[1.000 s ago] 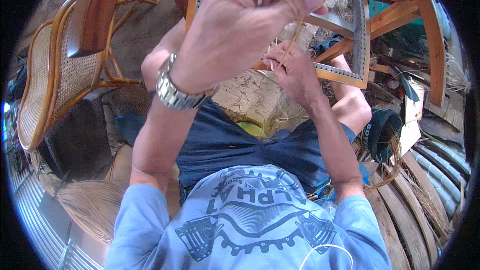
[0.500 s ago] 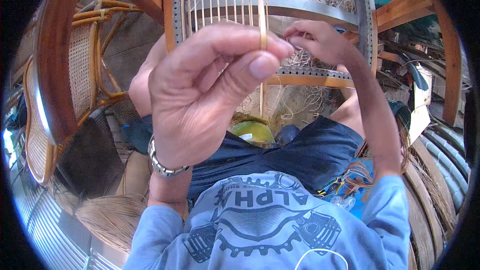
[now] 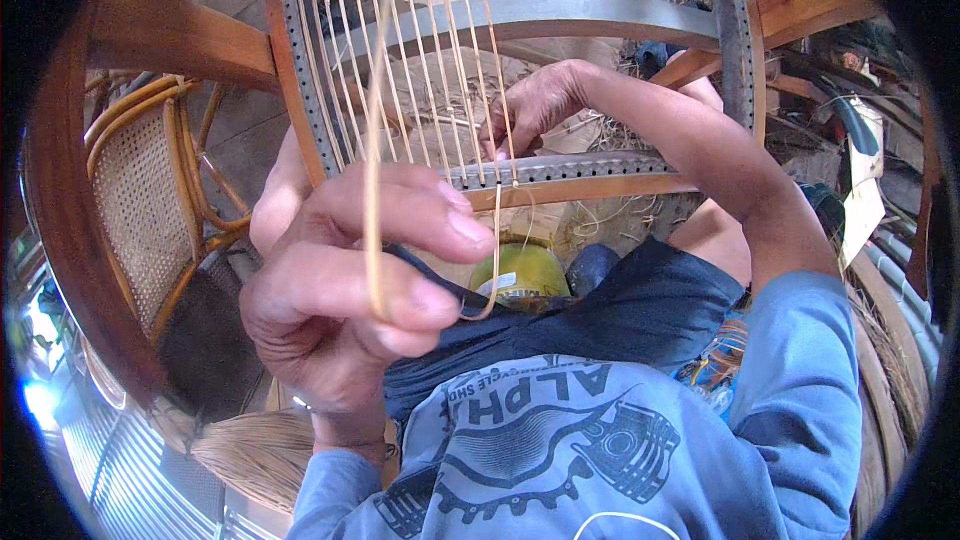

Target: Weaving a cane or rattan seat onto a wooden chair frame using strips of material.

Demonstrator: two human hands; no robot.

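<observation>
Close to me, my left hand (image 3: 345, 285) pinches a pale cane strand (image 3: 373, 170) between thumb and fingers. The strand rises past the hand and also loops from the fingertips toward the near rail. My right hand (image 3: 540, 112) is behind the stretched strands, just beyond the near rail (image 3: 590, 171) of the wooden chair frame. Its fingers are bent together, with the tips by the rail's holes; what they grip is partly hidden. Several parallel cane strands (image 3: 450, 50) run lengthwise across the left part of the drilled frame.
A curved grey crosspiece (image 3: 560, 18) spans beneath the strands. At left stands a rattan chair (image 3: 145, 200) with a woven panel. A bundle of cane (image 3: 255, 450) lies lower left. Between my legs is a round yellow-green object (image 3: 530, 270). Cane scraps litter the floor.
My left hand has come down and left, still with the strand. My right hand has moved left and down to the near rail, behind the strands. The frame appears shifted and tilted in view.
</observation>
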